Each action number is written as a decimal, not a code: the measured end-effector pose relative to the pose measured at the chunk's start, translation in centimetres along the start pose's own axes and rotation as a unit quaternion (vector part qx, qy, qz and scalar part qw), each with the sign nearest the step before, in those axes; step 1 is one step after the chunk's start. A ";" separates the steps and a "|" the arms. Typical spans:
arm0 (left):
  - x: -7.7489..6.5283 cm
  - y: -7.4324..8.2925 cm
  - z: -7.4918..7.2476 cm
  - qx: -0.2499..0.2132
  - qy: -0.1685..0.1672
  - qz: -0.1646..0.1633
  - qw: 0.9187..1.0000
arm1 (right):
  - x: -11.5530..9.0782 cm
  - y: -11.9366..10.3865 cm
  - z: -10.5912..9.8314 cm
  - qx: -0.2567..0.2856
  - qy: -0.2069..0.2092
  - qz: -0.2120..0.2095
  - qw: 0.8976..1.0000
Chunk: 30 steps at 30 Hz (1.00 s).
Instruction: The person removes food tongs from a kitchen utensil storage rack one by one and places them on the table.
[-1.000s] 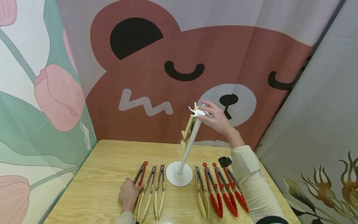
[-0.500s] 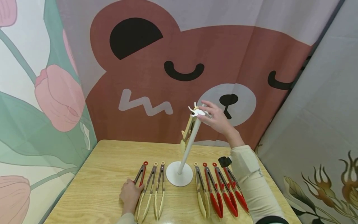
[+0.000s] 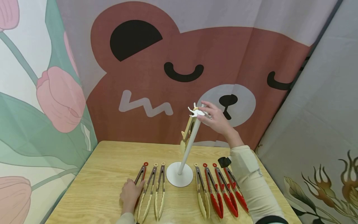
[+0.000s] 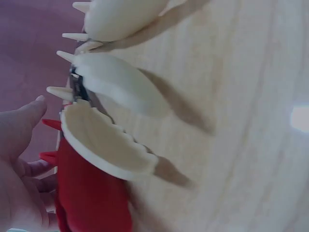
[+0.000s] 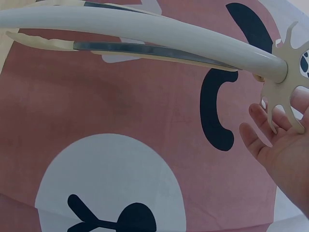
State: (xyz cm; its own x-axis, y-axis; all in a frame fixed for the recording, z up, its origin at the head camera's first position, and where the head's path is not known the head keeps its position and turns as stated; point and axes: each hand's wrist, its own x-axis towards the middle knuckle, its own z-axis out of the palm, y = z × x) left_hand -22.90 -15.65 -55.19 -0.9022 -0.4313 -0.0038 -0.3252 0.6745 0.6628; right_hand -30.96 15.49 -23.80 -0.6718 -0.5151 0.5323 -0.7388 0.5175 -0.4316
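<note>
My left hand (image 3: 130, 193) is at the outermost red-handled tongs (image 3: 143, 171) on the table's left. In the left wrist view, its straight thumb and its fingers lie on opposite sides of these red tongs (image 4: 91, 193), the thumb apart from them. Cream tongs (image 4: 106, 140) lie just beside. High up, my right hand (image 3: 216, 119) holds the white hooked top (image 3: 197, 113) of a stand between thumb and fingers. The right wrist view has the bent fingers behind the hook prongs (image 5: 277, 116). From another hook hang cream tongs (image 3: 186, 132), beside the white pole (image 3: 189, 149).
The stand's round base (image 3: 179, 183) sits mid-table. Right of it lie one pair of cream tongs (image 3: 207, 208) and several red ones (image 3: 219, 203), partly under my right sleeve. Two cream pairs lie left of the base. A bear-print curtain (image 3: 139, 130) hangs behind the table (image 3: 92, 180).
My left hand has shifted slightly right, closer in at the red tongs. The right hand stays at the stand's top, and the tongs lie as before.
</note>
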 end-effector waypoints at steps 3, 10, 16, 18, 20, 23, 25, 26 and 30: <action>0.1 0.2 -0.2 0.000 -0.012 0.000 1.000 | 0.0 0.1 0.1 0.000 0.003 -0.002 1.000; 0.3 1.0 -0.4 -0.006 0.020 0.005 1.000 | 0.0 0.3 0.2 -0.003 0.006 -0.001 1.000; 0.7 1.9 -0.8 -0.027 0.059 0.045 0.997 | -0.1 0.2 0.2 -0.001 0.007 0.000 1.000; 0.9 2.3 -1.0 -0.034 0.065 0.057 0.996 | 0.0 0.2 0.2 -0.003 0.006 0.003 1.000; 1.0 2.7 -1.2 -0.040 0.069 0.065 0.995 | -0.1 0.1 0.2 -0.003 0.004 0.007 1.000; 1.1 3.4 -1.4 -0.041 0.071 0.070 0.994 | -0.1 0.0 0.2 -0.001 0.003 0.011 1.000; 1.0 3.9 -1.6 -0.044 0.071 0.075 0.994 | -0.1 0.0 0.2 0.002 0.005 0.014 1.000; 1.0 4.2 -1.7 -0.046 0.071 0.078 0.993 | -0.1 0.0 0.2 0.003 0.005 0.014 1.000; 0.8 5.5 -1.9 -0.063 0.071 0.090 0.991 | -0.1 0.1 0.3 0.001 0.006 0.015 1.000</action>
State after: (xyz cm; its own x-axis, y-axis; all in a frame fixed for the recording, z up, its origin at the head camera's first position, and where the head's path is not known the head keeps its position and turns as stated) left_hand -24.90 -13.42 -50.18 -0.8908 -0.3964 0.2221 -0.1166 0.6718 0.7315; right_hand -30.95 15.40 -24.06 -0.6929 -0.4905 0.5286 -0.7185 0.5312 -0.4490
